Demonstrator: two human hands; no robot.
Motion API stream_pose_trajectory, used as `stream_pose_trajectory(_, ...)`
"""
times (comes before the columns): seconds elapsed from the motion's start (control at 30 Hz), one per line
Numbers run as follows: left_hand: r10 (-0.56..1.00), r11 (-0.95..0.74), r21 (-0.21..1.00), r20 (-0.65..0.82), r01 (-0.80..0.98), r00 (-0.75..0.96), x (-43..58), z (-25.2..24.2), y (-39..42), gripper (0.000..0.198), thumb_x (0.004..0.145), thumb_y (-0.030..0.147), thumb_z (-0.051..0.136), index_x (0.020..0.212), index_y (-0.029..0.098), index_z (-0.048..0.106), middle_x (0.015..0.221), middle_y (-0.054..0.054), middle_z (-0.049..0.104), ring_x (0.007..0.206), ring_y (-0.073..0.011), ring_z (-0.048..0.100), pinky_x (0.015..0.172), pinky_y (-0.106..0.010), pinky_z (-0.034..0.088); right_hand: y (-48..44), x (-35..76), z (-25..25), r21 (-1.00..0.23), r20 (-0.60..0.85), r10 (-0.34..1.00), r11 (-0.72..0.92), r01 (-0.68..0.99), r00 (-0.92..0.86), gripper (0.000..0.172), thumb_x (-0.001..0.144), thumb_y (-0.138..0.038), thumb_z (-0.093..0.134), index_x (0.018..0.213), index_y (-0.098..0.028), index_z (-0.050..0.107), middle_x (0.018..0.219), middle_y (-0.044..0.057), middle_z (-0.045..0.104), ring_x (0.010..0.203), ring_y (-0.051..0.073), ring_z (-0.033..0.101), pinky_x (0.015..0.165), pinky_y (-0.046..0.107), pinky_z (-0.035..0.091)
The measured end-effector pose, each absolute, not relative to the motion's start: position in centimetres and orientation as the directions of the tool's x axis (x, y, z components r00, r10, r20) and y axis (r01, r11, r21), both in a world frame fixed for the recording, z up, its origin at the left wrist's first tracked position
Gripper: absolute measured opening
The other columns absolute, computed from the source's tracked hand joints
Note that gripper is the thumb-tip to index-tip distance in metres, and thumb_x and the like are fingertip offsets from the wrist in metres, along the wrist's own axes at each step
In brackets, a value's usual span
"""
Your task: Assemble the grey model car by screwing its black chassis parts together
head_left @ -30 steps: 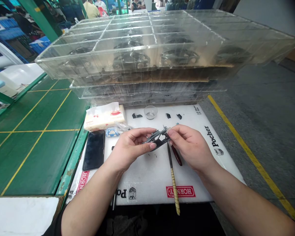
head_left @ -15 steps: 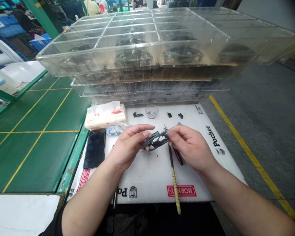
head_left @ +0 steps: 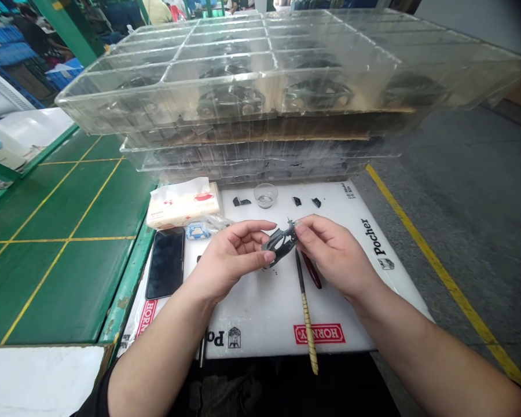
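A dark grey model car body shell (head_left: pixel 282 243) hangs above the white foam sheet (head_left: pixel 260 313), gripped from both sides. My left hand (head_left: pixel 234 249) has its thumb and fingers closed on the shell's left end. At its right end, my right hand (head_left: pixel 330 246) pinches it between thumb and fingers. Below the right hand lie a thin file with a yellow-wrapped handle (head_left: pixel 309 330) and a dark red-handled tool (head_left: pixel 313 273), whose far end the hand hides. Small dark plastic parts (head_left: pixel 297 201) and a clear round cup (head_left: pixel 265 196) sit beyond the hands.
Clear compartment trays (head_left: pixel 226 124) holding dark car bodies are stacked at the back. On the left are a tissue pack (head_left: pixel 184 202), a phone (head_left: pixel 165 263), a blue-and-white packet (head_left: pixel 198 230) and a green bench (head_left: pixel 65 272). People sit in the far background.
The car shell has been turned between my hands. My left thumb has moved lower and now presses on its near side. The view has shifted slightly.
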State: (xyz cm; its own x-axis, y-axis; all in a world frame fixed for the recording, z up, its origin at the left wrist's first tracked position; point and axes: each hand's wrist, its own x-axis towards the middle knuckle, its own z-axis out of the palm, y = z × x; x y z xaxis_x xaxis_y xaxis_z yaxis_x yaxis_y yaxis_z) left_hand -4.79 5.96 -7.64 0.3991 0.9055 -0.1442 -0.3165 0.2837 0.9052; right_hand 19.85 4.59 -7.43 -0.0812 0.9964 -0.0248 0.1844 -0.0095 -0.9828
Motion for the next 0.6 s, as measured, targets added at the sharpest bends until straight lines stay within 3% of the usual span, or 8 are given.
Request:
stream_pose_trajectory(0.1,0.929,0.146,0.972,-0.070,-0.186,0.363,-4.7,-7.5,5.6,0.058,0.084,0.022,0.110,0.138,0.022,0.090,0.108,-0.006,0.084,0.090,-0.0165,0.078,0.089,-0.032,0.067,4.6,19.6,-7.5,-0.985,-0.040,0.991,-0.019,0.170,-0.126,0.064,0.108,-0.084,0.077,0.129,-0.024,0.084,0.100,0.005,0.078,0.091,0.024,0.073,0.078,0.037,0.060)
stream_pose_trajectory(0.2,0.946,-0.012,1.000,0.018,-0.021,0.323,-4.6,-7.4,5.3,0.061,0.087,0.024,0.108,0.144,0.024,0.088,0.108,-0.005,0.084,0.088,-0.0168,0.075,0.089,-0.034,0.066,4.5,19.4,-7.5,-0.984,-0.072,0.987,-0.047,0.172,-0.140,0.072,0.108,-0.080,0.079,0.152,-0.023,0.076,0.099,0.002,0.071,0.080,0.021,0.066,0.067,0.035,0.055)
stream_pose_trajectory(0.27,0.945,-0.056,0.998,0.042,0.034,0.324,-4.6,-7.3,5.2,0.062,0.087,0.026,0.108,0.145,0.025,0.088,0.108,-0.005,0.084,0.088,-0.0174,0.075,0.088,-0.034,0.066,4.4,19.3,-7.4,-0.988,-0.082,0.985,-0.060,0.142,-0.150,0.073,0.109,-0.079,0.078,0.156,-0.023,0.074,0.095,0.000,0.068,0.073,0.019,0.059,0.061,0.033,0.049)
stream_pose_trajectory(0.33,0.945,-0.044,0.998,0.030,0.036,0.326,-4.7,-7.4,5.3,0.058,0.089,0.027,0.107,0.144,0.025,0.089,0.108,-0.006,0.085,0.093,-0.0189,0.077,0.090,-0.035,0.065,4.4,19.4,-7.3,-0.993,-0.075,0.986,-0.059,0.104,-0.150,0.068,0.110,-0.079,0.077,0.148,-0.023,0.076,0.088,-0.001,0.066,0.069,0.018,0.055,0.059,0.033,0.046)
stream_pose_trajectory(0.5,0.933,0.132,0.988,-0.095,-0.086,0.348,-4.9,-7.8,5.7,0.050,0.087,0.032,0.110,0.133,0.021,0.093,0.115,-0.009,0.090,0.103,-0.0226,0.082,0.099,-0.038,0.067,4.0,19.4,-6.6,-0.990,-0.017,0.996,-0.005,0.144,-0.084,0.056,0.109,-0.081,0.078,0.103,-0.026,0.081,0.073,-0.001,0.062,0.068,0.020,0.058,0.059,0.033,0.045)
stream_pose_trajectory(0.6,0.927,0.184,0.972,-0.122,-0.145,0.354,-4.7,-7.9,5.8,0.049,0.081,0.034,0.114,0.123,0.019,0.093,0.112,-0.010,0.091,0.098,-0.0216,0.081,0.093,-0.037,0.068,3.8,19.4,-6.2,-0.985,0.003,0.998,0.015,0.171,-0.068,0.056,0.107,-0.081,0.081,0.095,-0.027,0.080,0.070,-0.001,0.062,0.070,0.022,0.063,0.058,0.034,0.047)
